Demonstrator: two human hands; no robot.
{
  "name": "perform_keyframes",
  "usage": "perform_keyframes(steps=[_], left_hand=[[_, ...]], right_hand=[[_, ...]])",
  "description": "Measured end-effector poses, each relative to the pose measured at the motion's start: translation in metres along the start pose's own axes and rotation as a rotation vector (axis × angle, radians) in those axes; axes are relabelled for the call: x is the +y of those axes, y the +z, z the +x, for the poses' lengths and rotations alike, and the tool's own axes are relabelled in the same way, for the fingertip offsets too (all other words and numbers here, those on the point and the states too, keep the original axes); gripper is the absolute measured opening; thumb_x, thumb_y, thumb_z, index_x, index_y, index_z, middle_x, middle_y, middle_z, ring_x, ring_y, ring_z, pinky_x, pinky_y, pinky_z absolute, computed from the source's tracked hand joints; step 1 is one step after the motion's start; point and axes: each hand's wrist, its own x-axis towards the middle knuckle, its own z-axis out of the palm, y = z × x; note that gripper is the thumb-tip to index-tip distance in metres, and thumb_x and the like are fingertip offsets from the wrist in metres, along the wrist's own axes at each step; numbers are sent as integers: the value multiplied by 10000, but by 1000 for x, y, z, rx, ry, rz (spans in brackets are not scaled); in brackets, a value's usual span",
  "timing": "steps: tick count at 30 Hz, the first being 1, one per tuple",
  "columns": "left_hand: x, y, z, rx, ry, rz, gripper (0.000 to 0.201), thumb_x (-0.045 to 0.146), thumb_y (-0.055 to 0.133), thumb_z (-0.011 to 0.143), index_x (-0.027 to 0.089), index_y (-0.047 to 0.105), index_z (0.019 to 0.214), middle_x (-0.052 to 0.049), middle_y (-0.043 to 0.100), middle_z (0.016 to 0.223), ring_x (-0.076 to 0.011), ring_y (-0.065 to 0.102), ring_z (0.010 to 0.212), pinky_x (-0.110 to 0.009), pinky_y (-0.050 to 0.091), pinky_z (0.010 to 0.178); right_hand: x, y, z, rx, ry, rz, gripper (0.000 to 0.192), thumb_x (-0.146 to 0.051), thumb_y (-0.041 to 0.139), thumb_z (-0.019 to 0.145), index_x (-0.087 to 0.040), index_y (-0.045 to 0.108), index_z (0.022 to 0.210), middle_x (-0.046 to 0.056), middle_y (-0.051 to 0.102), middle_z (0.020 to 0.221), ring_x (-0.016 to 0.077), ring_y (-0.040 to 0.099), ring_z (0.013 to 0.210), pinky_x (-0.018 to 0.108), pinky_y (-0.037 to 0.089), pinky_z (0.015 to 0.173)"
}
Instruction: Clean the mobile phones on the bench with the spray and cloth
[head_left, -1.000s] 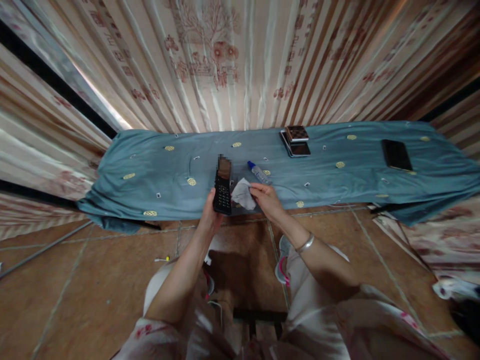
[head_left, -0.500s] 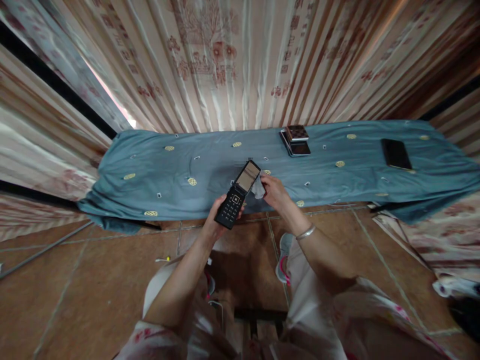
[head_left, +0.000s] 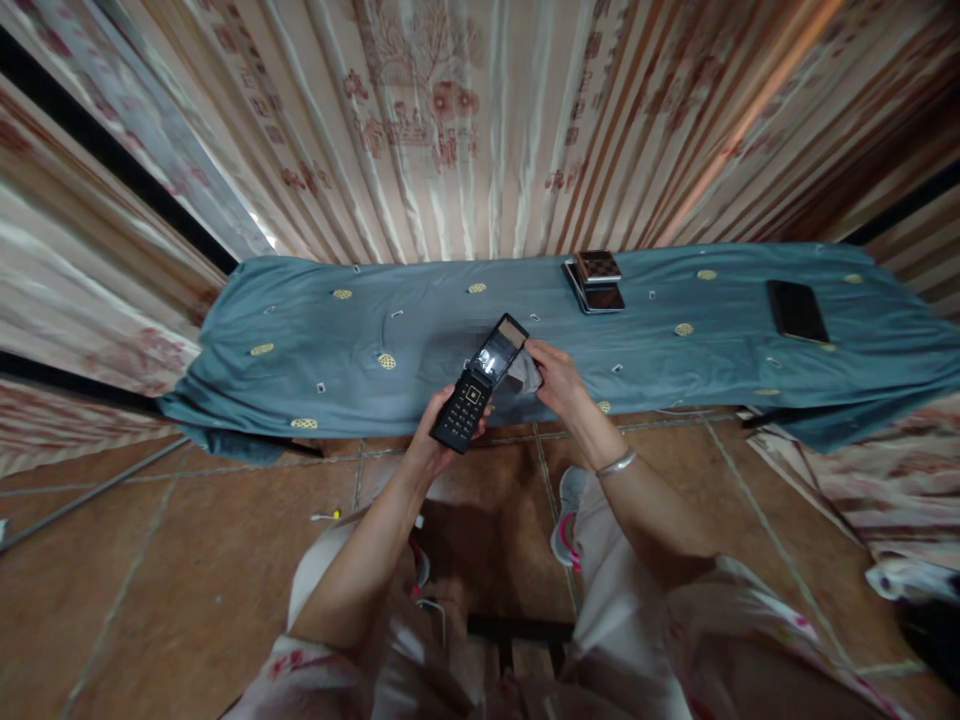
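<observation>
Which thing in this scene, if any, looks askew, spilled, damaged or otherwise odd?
Nothing is spilled or broken. The left hand holds an open flip phone tilted; the right hand presses a cloth behind its screen. The blue tablecloth hangs rumpled at its left end.

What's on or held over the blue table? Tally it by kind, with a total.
Flip phone: 1, in left hand
Cloth: 1, in right hand
Flat black phone: 1
Device stack: 1, contents unclear
Total: 4

The cloth [head_left: 525, 372] at centre frame is mostly hidden behind the open phone [head_left: 480, 384] and right hand [head_left: 559, 378]
</observation>
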Motion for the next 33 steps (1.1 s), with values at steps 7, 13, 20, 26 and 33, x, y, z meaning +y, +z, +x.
perform_keyframes(steps=[7, 13, 20, 26, 33], left_hand=[[4, 3, -1, 3, -15, -23, 382, 343, 390, 941, 89, 674, 920, -126, 717, 799, -153, 655, 633, -247, 539, 581], [4, -1, 2, 2, -11, -35, 363, 357, 404, 933, 108, 667, 917, -116, 704, 767, -154, 637, 620, -252, 533, 567], [4, 0, 5, 30, 28, -57, 348, 361, 414, 938, 122, 663, 891, -88, 683, 757, -133, 625, 609, -222, 523, 561], [0, 0, 8, 89, 85, -99, 368, 362, 393, 957, 122, 661, 883, -84, 685, 759, -128, 622, 632, -220, 517, 581], [-1, -3, 12, 190, 107, -148, 310, 360, 446, 950, 165, 663, 845, -26, 680, 721, -140, 603, 614, -251, 494, 574]], right_hand=[[-9, 1, -8, -57, -3, 13, 190, -309, 837, 649, -217, 697, 738, -32, 729, 692, 110, 651, 612, 210, 534, 590], [-15, 1, -16, -77, -84, -76, 254, -375, 857, 624, -218, 678, 713, -32, 698, 650, 114, 627, 576, 220, 505, 550], [-16, -1, -33, -105, -343, -298, 227, -383, 828, 670, -232, 668, 611, -59, 601, 563, 92, 531, 517, 212, 431, 497], [-10, 2, -60, -248, -586, -692, 179, -335, 716, 806, -261, 763, 962, 9, 759, 912, 204, 695, 851, 349, 560, 811], [10, 7, -72, -498, -911, -1072, 286, -247, 518, 949, -252, 682, 1184, 77, 713, 1186, 226, 671, 1055, 402, 530, 965]])
